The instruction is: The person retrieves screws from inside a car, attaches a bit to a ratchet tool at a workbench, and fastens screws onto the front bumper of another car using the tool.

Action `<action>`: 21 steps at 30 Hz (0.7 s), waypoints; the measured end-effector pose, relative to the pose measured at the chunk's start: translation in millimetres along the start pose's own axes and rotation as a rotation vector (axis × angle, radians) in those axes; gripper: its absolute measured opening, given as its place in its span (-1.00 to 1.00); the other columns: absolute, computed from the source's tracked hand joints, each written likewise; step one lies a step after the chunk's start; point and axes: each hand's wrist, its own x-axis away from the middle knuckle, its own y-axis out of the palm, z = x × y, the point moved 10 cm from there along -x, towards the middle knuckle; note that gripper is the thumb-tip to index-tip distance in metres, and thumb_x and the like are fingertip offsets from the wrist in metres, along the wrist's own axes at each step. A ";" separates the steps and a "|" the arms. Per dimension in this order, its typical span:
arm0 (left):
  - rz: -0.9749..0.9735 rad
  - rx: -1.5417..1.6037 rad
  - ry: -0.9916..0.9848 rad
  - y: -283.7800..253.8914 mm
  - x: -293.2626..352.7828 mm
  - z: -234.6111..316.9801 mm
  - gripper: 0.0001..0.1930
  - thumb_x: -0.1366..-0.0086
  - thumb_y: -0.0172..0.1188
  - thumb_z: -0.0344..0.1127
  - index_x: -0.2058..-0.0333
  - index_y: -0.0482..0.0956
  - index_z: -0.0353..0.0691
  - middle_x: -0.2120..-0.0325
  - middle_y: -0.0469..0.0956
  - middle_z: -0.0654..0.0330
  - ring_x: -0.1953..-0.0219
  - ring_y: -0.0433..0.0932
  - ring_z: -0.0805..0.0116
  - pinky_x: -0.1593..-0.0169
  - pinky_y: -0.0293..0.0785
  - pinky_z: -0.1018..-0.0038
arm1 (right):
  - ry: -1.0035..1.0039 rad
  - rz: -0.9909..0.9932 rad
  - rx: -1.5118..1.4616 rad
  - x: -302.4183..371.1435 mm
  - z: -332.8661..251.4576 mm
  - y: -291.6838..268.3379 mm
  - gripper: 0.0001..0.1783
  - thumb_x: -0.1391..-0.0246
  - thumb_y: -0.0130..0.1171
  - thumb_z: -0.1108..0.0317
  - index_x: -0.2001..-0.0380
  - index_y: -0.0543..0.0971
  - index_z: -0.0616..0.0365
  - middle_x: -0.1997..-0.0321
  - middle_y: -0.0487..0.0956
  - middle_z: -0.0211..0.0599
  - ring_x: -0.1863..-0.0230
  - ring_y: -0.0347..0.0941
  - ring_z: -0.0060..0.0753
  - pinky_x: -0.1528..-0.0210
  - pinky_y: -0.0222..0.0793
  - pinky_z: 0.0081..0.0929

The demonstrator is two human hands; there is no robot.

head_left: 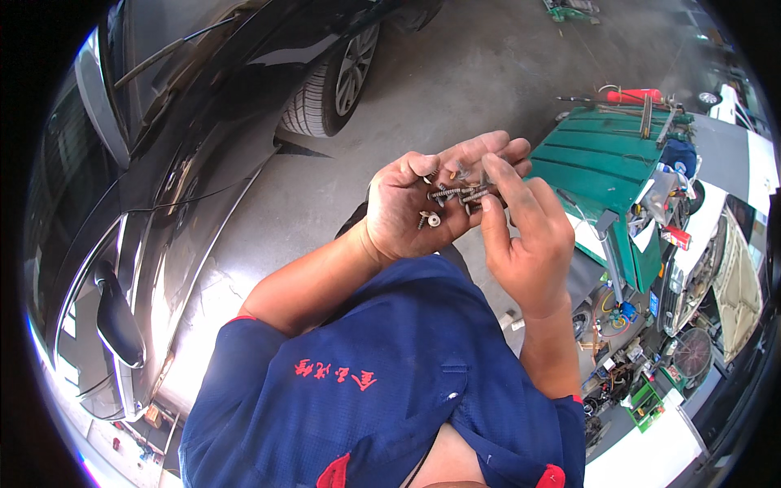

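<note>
My left hand (396, 213) is cupped palm up in front of my chest, holding a small heap of loose metal screws (445, 193). Most have dark threaded shanks. One fastener with a pale round head (434, 220) rests nearer the heel of the palm. From the right, my right hand (530, 236) reaches into the heap with thumb and fingers bent. A screw (476, 195) runs up to its thumb tip and looks pinched there; the fingers partly hide its end. Some small pieces by the left fingers are too blurred to name.
A black car (163, 171) stands along the left, its wheel (325, 93) beyond my hands. At right is a green cabinet (598, 150) with tools and a red bottle (634, 96) on top. A fan (691, 354) and cluttered parts lie below it; grey floor (439, 89) spreads ahead.
</note>
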 end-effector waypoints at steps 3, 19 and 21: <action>0.008 0.019 -0.008 -1.2 -0.3 0.8 -0.28 -0.19 0.00 -0.13 -0.33 0.27 -0.29 -0.39 0.21 0.06 -0.41 0.19 0.13 -0.42 0.14 0.25 | -0.034 -0.088 0.089 -7.9 0.4 2.7 -0.64 -0.05 0.28 0.44 0.03 0.66 0.05 0.47 0.48 -0.32 0.44 0.48 -0.22 0.39 0.42 -0.28; 0.140 -0.009 -0.031 -15.3 -90.2 17.5 -0.34 -0.25 0.05 -0.16 -0.30 0.30 -0.30 -0.32 0.29 -0.06 -0.32 0.33 0.09 -0.39 0.22 0.23 | 0.126 -0.019 -0.391 -63.4 89.1 -23.3 -0.69 -0.01 0.26 0.55 0.12 0.65 0.16 0.33 0.64 -0.33 0.51 0.48 -0.44 0.43 0.41 -0.49; 0.212 0.035 -0.010 -25.4 -116.8 20.1 -0.48 -0.32 -0.01 -0.20 -0.21 0.39 -0.32 -0.14 0.47 -0.06 -0.14 0.50 0.11 -0.24 0.43 0.26 | 0.254 -0.004 -0.651 -67.3 126.7 -30.2 -0.67 -0.02 0.24 0.60 0.09 0.62 0.21 0.30 0.65 -0.35 0.52 0.42 -0.55 0.45 0.36 -0.57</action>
